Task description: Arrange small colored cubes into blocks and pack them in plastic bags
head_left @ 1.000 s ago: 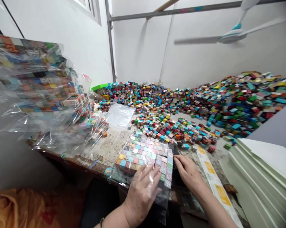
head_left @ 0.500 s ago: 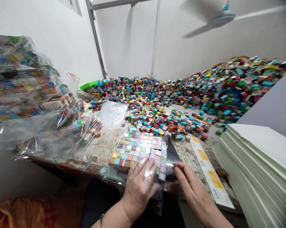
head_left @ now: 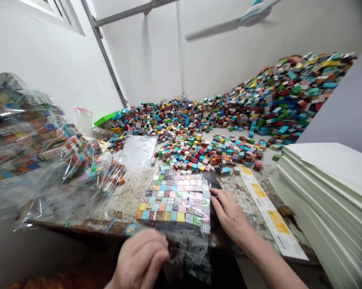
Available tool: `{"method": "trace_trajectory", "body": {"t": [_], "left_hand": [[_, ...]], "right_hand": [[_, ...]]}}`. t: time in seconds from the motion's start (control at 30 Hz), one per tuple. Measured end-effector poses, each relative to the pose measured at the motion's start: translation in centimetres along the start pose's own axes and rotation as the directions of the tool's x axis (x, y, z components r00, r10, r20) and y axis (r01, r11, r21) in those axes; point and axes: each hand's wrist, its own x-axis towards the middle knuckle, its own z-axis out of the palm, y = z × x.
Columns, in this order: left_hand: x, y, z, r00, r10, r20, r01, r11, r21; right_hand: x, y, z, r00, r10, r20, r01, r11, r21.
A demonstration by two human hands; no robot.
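Left hand (head_left: 141, 257) now off bagged blocks (head_left: 173, 198), grip unclear, right hand (head_left: 230, 212) half-spread alongside, worn tabletop (head_left: 138, 178), white wall (head_left: 223, 68).

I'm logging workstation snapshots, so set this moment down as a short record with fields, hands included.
Left hand: blurred, fingers curled, beside the bag's near end; grip unclear
Right hand: fingertips at the right edge of the bagged cubes
Between them: clear plastic bag with rows of patterned cubes
Behind: heap of loose colored blocks
Far left: stack of plastic-wrapped blocks
Right side: white strip with yellow panels, stacked pale-green sheets
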Motion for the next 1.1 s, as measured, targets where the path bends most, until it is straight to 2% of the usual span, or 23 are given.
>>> {"method": "trace_trajectory", "body": {"t": [0.07, 0.13, 0.23, 0.33, 0.47, 0.73, 0.93, 1.1], "left_hand": [[3.2, -1.6, 0.3, 0.997, -0.073, 0.014, 0.072, 0.996, 0.054], [6.7, -3.8, 1.7, 0.986, -0.135, 0.099, 0.125, 0.987, 0.097], [11.4, -7.0, 4.8, 0.949, -0.075, 0.305, 0.048, 0.994, 0.097], [14.0, -8.9, 7.7, 0.881, -0.052, 0.47, 0.016, 0.997, 0.08], [15.0, -9.6, 9.7, 0.812, -0.051, 0.581, 0.038, 0.999, 0.034], [15.5, -10.2, 10.2, 0.743, -0.124, 0.658, 0.17, 0.985, -0.005], [15.7, -10.4, 9.8, 0.749, -0.136, 0.648, 0.247, 0.965, -0.084], [15.7, -10.8, 9.1, 0.777, -0.185, 0.601, 0.328, 0.935, -0.136]], "right_hand": [[-0.2, 0.2, 0.3, 1.0, -0.005, 0.004, 0.005, 1.0, -0.007], [-0.3, 0.4, 0.4, 1.0, -0.016, 0.009, 0.016, 1.0, -0.007], [-0.5, 0.7, 0.3, 1.0, -0.022, 0.019, 0.021, 1.0, 0.015], [-0.4, 0.8, 0.1, 1.0, 0.019, 0.021, -0.02, 0.999, 0.032], [0.1, 0.6, -0.1, 0.995, 0.087, 0.039, -0.089, 0.996, 0.032], [1.1, 0.5, -0.7, 0.96, 0.252, 0.122, -0.266, 0.957, 0.113], [1.3, -0.5, -1.0, 0.947, 0.291, 0.138, -0.315, 0.925, 0.215], [1.7, -1.0, -0.4, 0.903, 0.374, 0.209, -0.428, 0.814, 0.393]]}}
